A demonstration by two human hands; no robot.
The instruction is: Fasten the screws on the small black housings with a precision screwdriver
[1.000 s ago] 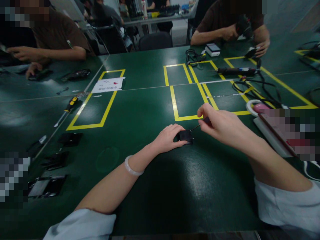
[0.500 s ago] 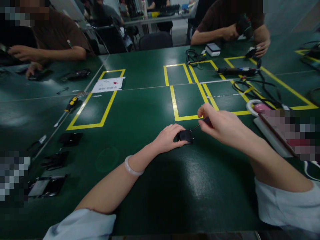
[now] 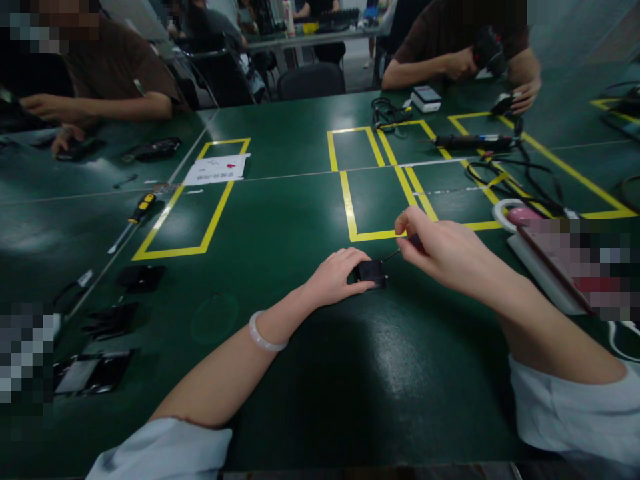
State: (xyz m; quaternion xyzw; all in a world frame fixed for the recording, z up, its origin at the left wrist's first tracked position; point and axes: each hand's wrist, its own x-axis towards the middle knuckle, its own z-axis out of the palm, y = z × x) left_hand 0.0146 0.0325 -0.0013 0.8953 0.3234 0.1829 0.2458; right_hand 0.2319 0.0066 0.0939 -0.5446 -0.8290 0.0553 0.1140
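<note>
A small black box-shaped part [image 3: 371, 272] lies on the green table, with short metal pins or screws at its right side. My left hand [image 3: 345, 277] is closed around its left end, thumb in front and fingers behind. My right hand [image 3: 430, 243] is closed on a small screwdriver [image 3: 391, 256]; its thin metal shaft slants down left to the part's far right corner. Most of the dark handle is hidden inside my fingers.
Black parts [image 3: 141, 277] and a yellow-black screwdriver [image 3: 143, 207] lie at left. Yellow tape outlines mark the table. A black electric screwdriver [image 3: 475, 142] and cables lie at right, beyond a pink-and-white object [image 3: 525, 215]. Two people sit opposite, one with a power drill [image 3: 490, 52].
My hands and the black part stay almost in place. The screwdriver's handle shows slightly less between my right fingers.
</note>
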